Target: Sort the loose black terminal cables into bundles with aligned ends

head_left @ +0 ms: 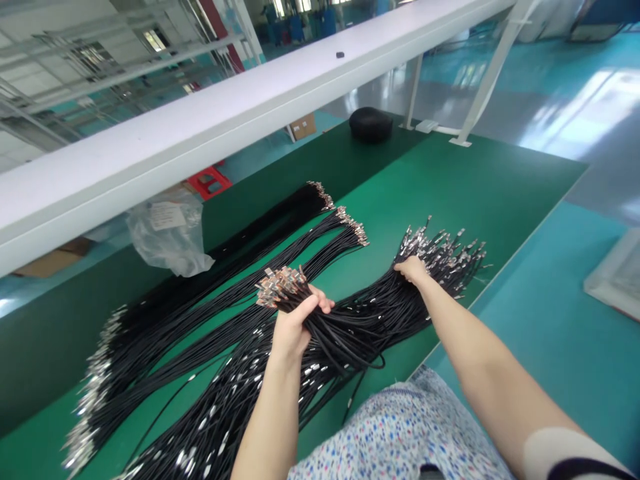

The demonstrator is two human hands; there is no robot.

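Note:
My left hand [295, 323] is closed round a bundle of black wires [325, 337], with their metal terminal ends [280, 285] sticking up past my fingers. My right hand [413, 270] reaches into a spread pile of black wires with metal terminals [440, 257] on the green table mat [450, 193]; its fingers are curled down into the wires, and I cannot make out whether they pinch one. More black wires run under both arms across the mat.
Two long black wire bundles [280, 230] lie to the left, terminals at both ends. A crumpled clear plastic bag [170, 233] sits at the back left. A white beam [250, 113] crosses overhead. A round black object [371, 124] lies at the far end.

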